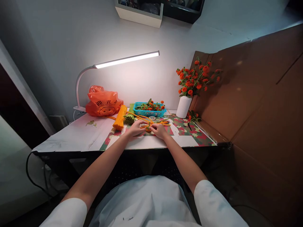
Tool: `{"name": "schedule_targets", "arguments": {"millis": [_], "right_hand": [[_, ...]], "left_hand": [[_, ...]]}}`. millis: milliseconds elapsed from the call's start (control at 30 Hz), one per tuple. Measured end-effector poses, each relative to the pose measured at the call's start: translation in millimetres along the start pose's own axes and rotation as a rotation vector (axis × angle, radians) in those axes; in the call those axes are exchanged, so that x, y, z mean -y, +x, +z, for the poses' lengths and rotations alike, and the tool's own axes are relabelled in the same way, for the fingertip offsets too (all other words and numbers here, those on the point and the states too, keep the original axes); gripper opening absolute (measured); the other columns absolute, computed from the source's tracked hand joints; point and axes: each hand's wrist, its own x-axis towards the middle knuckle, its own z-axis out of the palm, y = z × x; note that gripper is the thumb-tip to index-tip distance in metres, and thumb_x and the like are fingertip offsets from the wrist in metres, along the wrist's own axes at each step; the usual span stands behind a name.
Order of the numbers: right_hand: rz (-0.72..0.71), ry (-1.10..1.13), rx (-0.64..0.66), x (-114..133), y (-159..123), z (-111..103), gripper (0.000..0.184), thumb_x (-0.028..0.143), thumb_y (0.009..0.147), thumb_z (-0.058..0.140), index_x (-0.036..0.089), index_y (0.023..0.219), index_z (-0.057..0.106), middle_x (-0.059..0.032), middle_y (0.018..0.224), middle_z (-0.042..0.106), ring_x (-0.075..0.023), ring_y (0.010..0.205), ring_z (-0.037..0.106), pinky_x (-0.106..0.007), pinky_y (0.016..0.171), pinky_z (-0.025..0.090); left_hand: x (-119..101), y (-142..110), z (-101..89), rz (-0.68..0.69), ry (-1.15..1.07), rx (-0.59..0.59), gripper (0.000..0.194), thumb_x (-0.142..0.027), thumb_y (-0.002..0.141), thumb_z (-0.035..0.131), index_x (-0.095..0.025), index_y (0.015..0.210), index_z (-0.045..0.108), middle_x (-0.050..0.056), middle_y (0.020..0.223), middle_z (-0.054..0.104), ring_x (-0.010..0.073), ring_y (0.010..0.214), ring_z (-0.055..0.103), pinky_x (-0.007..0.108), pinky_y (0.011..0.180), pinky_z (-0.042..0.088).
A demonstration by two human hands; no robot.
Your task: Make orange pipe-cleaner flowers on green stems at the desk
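Note:
A small orange pipe-cleaner flower (148, 129) with a bit of green on top is held near the table's front. My left hand (137, 128) grips it from the left with closed fingers. From the other side, my right hand (159, 130) pinches the same flower. Just behind the hands lie loose orange pipe cleaners (167, 124). Left of them are an orange bundle of pipe cleaners (120, 118) and a green bundle (129, 118). A roll of tape (152, 118) sits behind the fingers. The finger ends are small and partly hidden.
A blue basket (142, 112) of orange flowers stands at the back. Left of it are a red plastic bag (104, 102) and a lit desk lamp (127, 60). To the right, a white vase (184, 107) holds orange flowers beside a tall cardboard sheet (255, 94).

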Motion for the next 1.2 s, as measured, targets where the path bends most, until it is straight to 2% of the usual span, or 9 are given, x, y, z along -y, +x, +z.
{"name": "schedule_targets", "arguments": {"millis": [167,300,433,700,900,1200], "right_hand": [[-0.049,0.035,0.102,-3,5,0,0.023,0.033,0.088,0.055,0.018,0.082,0.072,-0.0004,0.072,0.067,-0.0108,0.062,0.051,-0.021,0.059,0.033],[0.005,-0.083,0.048,-4,2,3,0.02,0.028,0.087,0.056,0.018,0.077,0.07,-0.0013,0.07,0.067,-0.0121,0.063,0.053,-0.022,0.059,0.031],[0.049,-0.217,0.007,2,-1,4,0.023,0.031,0.089,0.054,0.019,0.08,0.071,-0.0032,0.073,0.069,-0.0143,0.066,0.056,-0.024,0.061,0.032],[0.103,-0.364,0.001,10,-1,3,0.022,0.031,0.09,0.052,0.019,0.087,0.07,-0.0082,0.08,0.072,-0.0208,0.076,0.062,-0.028,0.072,0.037],[0.115,-0.356,0.016,5,1,7,0.02,0.031,0.089,0.053,0.021,0.088,0.071,-0.0068,0.08,0.072,-0.021,0.077,0.063,-0.031,0.077,0.038],[0.187,-0.155,-0.105,-1,0,5,0.018,0.034,0.084,0.062,0.027,0.079,0.078,-0.0034,0.078,0.075,-0.0205,0.076,0.065,-0.031,0.075,0.042]], "left_hand": [[5,-3,9.5,0.099,0.069,0.014,0.026,-0.023,0.062,0.071,-0.017,0.087,0.071,0.009,0.1,0.067,0.0239,0.1,0.059,0.038,0.094,0.045],[4,-5,9.3,0.146,0.111,0.02,0.023,-0.031,0.066,0.072,-0.02,0.087,0.072,0.008,0.1,0.068,0.0247,0.101,0.058,0.04,0.097,0.042],[6,-4,12.6,0.183,0.137,-0.006,0.024,-0.037,0.071,0.07,-0.02,0.088,0.073,0.009,0.1,0.069,0.0249,0.102,0.058,0.041,0.097,0.042],[1,-1,17.5,0.221,0.15,-0.04,0.014,-0.032,0.074,0.07,-0.021,0.081,0.074,0.009,0.094,0.071,0.0236,0.094,0.062,0.041,0.094,0.043],[-2,4,20.3,0.154,0.115,-0.044,0.012,-0.03,0.076,0.066,-0.02,0.071,0.071,0.008,0.089,0.071,0.0223,0.088,0.063,0.038,0.088,0.047],[0,5,22.6,0.156,0.058,-0.038,0.012,-0.024,0.076,0.061,-0.018,0.068,0.068,0.009,0.089,0.07,0.0224,0.089,0.063,0.039,0.089,0.047]]}}
